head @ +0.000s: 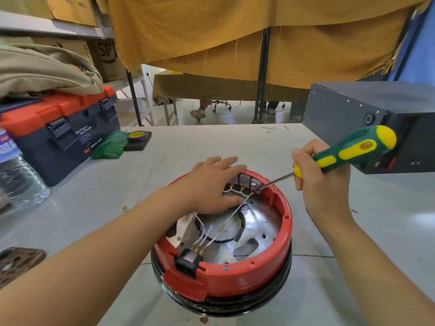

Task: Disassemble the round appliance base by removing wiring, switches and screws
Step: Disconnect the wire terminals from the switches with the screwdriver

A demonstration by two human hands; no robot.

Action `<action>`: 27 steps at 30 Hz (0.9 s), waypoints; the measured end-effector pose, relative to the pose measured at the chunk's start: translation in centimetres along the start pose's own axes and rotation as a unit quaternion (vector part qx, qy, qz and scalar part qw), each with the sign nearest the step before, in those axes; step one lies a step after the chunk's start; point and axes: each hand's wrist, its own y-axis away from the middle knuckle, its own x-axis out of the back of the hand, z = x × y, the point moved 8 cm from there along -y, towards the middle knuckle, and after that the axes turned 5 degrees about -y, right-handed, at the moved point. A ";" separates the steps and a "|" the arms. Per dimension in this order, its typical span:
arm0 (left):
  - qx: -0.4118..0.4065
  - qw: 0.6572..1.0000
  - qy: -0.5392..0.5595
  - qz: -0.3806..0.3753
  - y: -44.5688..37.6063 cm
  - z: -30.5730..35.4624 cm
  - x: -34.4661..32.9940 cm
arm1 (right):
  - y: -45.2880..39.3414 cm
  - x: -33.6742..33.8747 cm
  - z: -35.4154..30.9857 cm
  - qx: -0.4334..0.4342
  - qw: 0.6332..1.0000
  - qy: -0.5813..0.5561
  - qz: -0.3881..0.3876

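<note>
The round red appliance base (235, 276) sits open side up on the grey bench (188, 142), near the front edge. The left hand (211, 184) lies flat on its far rim, fingers (226, 161) straight and slightly spread, pressing beside the row of grey switches (244, 180). The right hand (317, 175) grips a green-and-yellow screwdriver (348, 151), fingers curled round the handle, tip at the rightmost switch
</note>
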 end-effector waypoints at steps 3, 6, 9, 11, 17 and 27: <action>-0.017 1.000 -0.015 -0.007 -0.3 -0.2 -0.8 | 0.1 -0.3 -0.4 0.022 0.999 0.036 -0.012; -0.009 0.999 -0.032 0.007 -0.2 -0.6 -0.5 | 0.3 -0.7 -0.7 0.041 0.997 0.059 -0.027; 0.004 0.999 -0.041 0.018 0.1 -0.7 -0.6 | 0.5 -1.0 -0.8 0.049 0.996 0.068 -0.039; 0.012 0.998 -0.046 0.030 0.4 -0.7 -0.6 | 0.7 -1.2 -0.8 0.053 0.995 0.076 -0.046; 0.023 0.998 -0.026 0.059 0.7 -1.0 -0.9 | 1.0 -1.7 -1.1 0.071 0.991 0.100 -0.062; 0.001 0.995 0.077 0.070 1.1 -0.9 -0.7 | 1.5 -2.4 -1.6 0.104 0.983 0.121 -0.085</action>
